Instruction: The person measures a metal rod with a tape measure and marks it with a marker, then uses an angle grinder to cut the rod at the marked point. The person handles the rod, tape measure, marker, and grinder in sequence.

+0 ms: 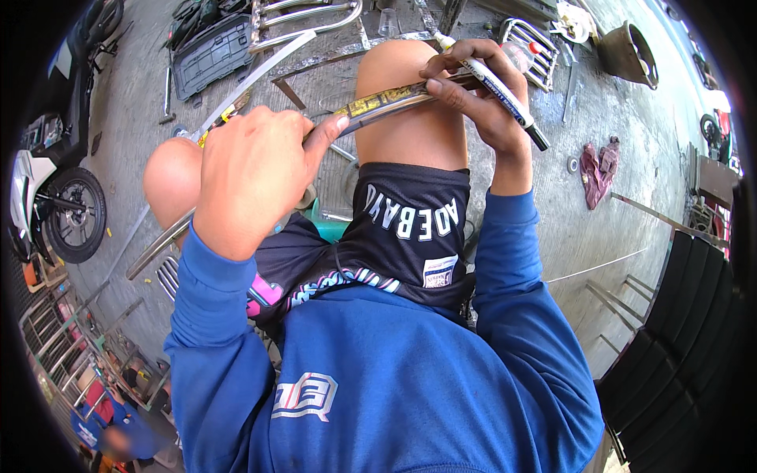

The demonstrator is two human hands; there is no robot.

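A shiny metal tube [162,243] slants up across my lap, from low on the left to my right fingers. My left hand [256,177] is wrapped around it, thumb pressed along its upper side. Along the far part of the tube lies a worn yellow strip with dark marks [382,101], which looks like a tape-measure blade. My right hand [493,106] pinches the tube's far end between thumb and fingers. The same hand also holds a white marker pen [495,85], its black end toward my wrist. The tube's exact end is hidden by my right fingers.
Bent metal frames [303,24] and an open dark tool case [211,59] lie on the concrete floor ahead. A motorcycle [71,205] stands left. A bucket [627,55] and a maroon rag [599,169] are at right. Another person [118,430] is at lower left.
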